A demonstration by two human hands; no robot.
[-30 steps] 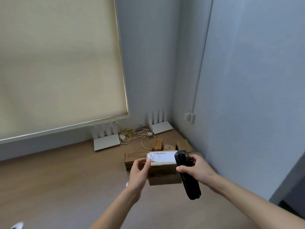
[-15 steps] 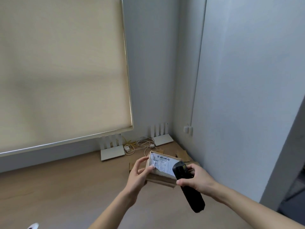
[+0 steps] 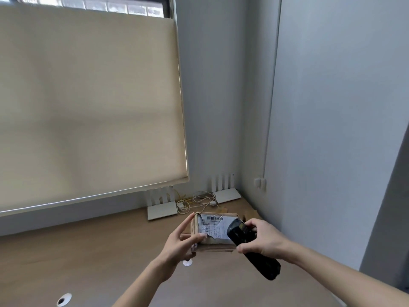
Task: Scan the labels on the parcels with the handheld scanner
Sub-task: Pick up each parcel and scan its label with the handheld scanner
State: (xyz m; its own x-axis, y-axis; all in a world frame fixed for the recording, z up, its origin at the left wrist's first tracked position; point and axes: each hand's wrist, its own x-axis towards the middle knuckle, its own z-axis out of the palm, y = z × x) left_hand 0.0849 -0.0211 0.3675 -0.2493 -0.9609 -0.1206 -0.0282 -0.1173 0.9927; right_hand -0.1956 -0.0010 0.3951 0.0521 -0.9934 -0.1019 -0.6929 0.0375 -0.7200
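A small brown cardboard parcel (image 3: pixel 218 246) is held up above the wooden desk (image 3: pixel 88 251), tilted so its white label (image 3: pixel 213 226) with barcodes faces me. My left hand (image 3: pixel 180 242) holds the parcel by its left side, thumb on the front near the torn label edge and fingers behind. My right hand (image 3: pixel 260 239) grips a black handheld scanner (image 3: pixel 250 247), whose head overlaps the label's right part and whose handle points down to the right. Other brown parcels (image 3: pixel 250 214) lie on the desk behind, mostly hidden.
Two white routers (image 3: pixel 162 209) (image 3: pixel 226 194) with upright antennas stand at the back of the desk, with tangled cables (image 3: pixel 197 201) between them. A beige roller blind (image 3: pixel 88 103) covers the window. Grey walls meet in a corner on the right. A cable hole (image 3: pixel 64 299) sits at the desk's near left.
The parcel has been raised and tipped so its label faces me more squarely. The scanner's head has come over the label's right side. My view has lifted upward.
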